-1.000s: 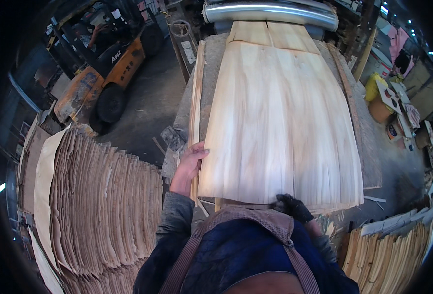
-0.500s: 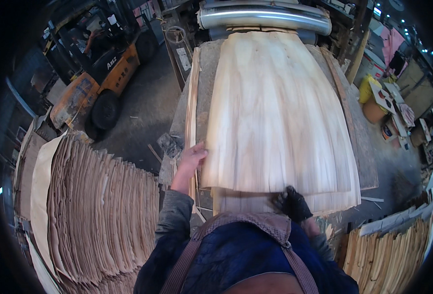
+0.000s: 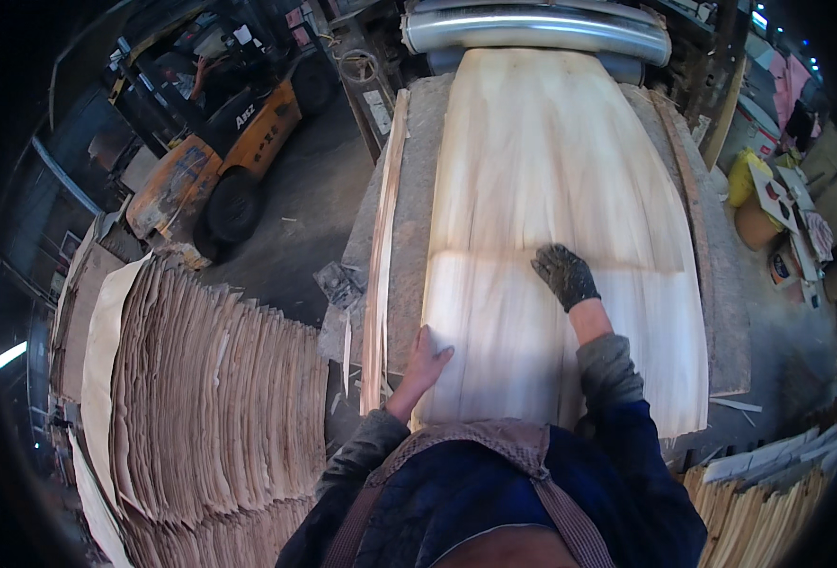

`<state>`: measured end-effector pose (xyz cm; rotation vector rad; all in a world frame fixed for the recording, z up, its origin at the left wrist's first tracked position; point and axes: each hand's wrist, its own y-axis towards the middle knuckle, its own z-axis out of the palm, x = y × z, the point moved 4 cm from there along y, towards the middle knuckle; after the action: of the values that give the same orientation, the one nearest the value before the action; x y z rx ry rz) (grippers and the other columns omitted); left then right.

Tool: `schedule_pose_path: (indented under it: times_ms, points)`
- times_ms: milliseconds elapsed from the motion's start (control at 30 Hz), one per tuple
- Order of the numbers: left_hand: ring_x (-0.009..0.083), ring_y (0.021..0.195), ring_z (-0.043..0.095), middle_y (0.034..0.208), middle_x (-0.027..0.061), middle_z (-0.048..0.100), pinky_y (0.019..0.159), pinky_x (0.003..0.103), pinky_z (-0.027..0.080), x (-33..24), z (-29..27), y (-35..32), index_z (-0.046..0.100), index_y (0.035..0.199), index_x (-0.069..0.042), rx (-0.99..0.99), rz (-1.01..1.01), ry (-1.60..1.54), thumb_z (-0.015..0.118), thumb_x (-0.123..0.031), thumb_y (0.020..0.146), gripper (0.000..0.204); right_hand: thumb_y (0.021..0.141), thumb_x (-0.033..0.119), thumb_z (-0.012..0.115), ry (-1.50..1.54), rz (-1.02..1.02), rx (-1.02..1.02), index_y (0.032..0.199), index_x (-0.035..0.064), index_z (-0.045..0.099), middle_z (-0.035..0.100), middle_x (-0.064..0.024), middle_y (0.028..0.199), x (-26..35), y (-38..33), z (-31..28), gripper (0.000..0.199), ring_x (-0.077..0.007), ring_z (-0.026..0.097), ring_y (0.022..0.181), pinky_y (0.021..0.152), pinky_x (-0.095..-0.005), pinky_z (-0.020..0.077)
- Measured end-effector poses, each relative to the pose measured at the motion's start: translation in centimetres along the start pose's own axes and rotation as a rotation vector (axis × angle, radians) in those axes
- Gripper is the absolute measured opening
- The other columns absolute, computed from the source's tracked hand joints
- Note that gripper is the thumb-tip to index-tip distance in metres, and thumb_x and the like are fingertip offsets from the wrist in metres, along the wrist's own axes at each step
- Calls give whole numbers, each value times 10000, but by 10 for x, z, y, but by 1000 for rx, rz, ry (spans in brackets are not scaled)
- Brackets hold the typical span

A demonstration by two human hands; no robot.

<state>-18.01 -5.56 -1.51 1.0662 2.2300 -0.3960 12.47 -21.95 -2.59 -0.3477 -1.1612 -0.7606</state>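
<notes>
Since a second ago the right hand point(image 3: 564, 275) has reached forward from the near edge of the veneer point(image 3: 551, 218) to the middle of the sheet, and the sheet has run further out from the roller point(image 3: 537, 28).

Nearest, the left hand point(image 3: 425, 355) is bare and lies open, fingers spread flat on the veneer's near left corner, gripping nothing. Just beyond, the gloved right hand presses palm down on the sheet where a faint cross line shows; it too is open and holds nothing. The veneer covers most of the table point(image 3: 409, 189), its near edge hanging over in front of the person and its right edge close to the table's right rim. A bare strip of table stays open along the left, up to a thin pile of strips point(image 3: 383, 237) standing at that rim.

Left of the table, a tall stack of sheets point(image 3: 210, 398) crowds the floor, with a gap of bare floor between. More offcuts point(image 3: 759, 492) lie at the lower right. Farther off, a forklift point(image 3: 215, 142) stands on open concrete, well apart from the table.
</notes>
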Motion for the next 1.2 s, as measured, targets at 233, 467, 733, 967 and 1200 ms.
schedule_pose_path:
  times_ms: [233,467,733,967,1200]
  points:
    - [289,986,558,1103,202,552,857,356,443,34,7,14,428,1237,56,124,-342,-520,674,-202,753,601,919,145,319,172,25,314,1282,87,388,401,-107,1341,-14,-46,29,373,-268,338,1273,1098,-430,224]
    - [188,780,608,910,103,629,710,306,486,17,-21,21,557,1042,14,160,-314,-1038,588,5,753,291,882,169,529,585,555,57,1277,86,395,487,-205,1241,29,-205,96,425,-294,525,1107,994,-444,393]
    - [222,824,627,951,141,623,757,329,525,-22,-84,13,539,1022,49,104,-296,-1099,481,117,751,285,921,186,474,437,619,-138,1150,-17,525,582,-144,1099,14,-305,93,310,-235,578,995,865,-315,478]
    - [229,866,632,1022,161,622,770,327,530,-57,-117,9,529,1118,65,198,-179,-1317,478,116,777,349,901,298,528,-68,592,-318,1088,-4,571,638,-130,984,1,-341,72,358,-183,614,841,773,-289,491]
    - [241,981,601,1139,190,570,838,349,505,-47,-121,35,461,1215,52,168,-166,-1323,519,43,800,419,885,305,559,268,652,-320,925,87,582,603,-51,836,25,-309,87,223,-180,581,785,718,-311,493]
